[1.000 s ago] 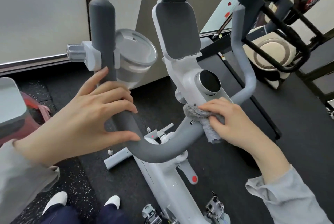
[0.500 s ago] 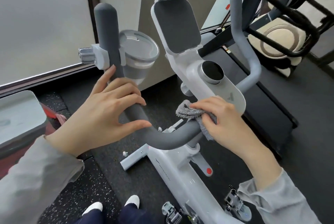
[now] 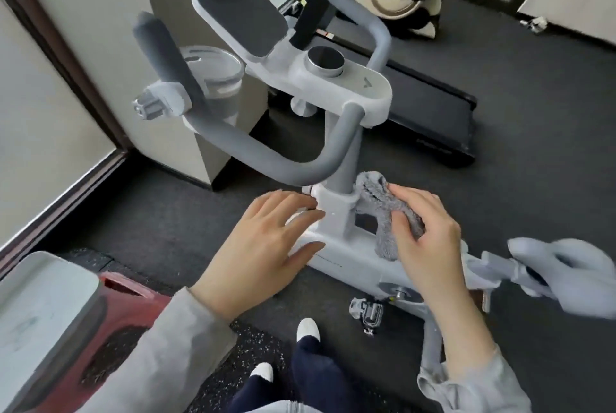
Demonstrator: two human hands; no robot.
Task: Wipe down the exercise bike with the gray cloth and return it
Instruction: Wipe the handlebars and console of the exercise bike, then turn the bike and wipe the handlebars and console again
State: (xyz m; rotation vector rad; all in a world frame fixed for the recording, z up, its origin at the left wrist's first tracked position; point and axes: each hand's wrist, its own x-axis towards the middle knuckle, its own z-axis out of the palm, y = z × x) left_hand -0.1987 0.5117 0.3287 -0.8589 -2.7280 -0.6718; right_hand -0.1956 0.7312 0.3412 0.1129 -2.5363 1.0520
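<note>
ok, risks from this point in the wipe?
1. The gray cloth is bunched under the right hand against the stem clamp; a loose end could snag there.
2. The left hand lies flat on the white frame, no real grip, so it may slip.
3. The pedal sits near the feet; possible shin knock.

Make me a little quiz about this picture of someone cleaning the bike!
1. True or false: the right hand presses the gray cloth against the white frame of the exercise bike, just below the handlebar post.
2. What is the left hand doing? A) gripping the gray handlebar B) resting open on the white frame C) holding the cup holder
3. Fill in: the round dial sits on the white ____, behind the handlebar.

Key: 1 true; 2 B; 3 console.
</note>
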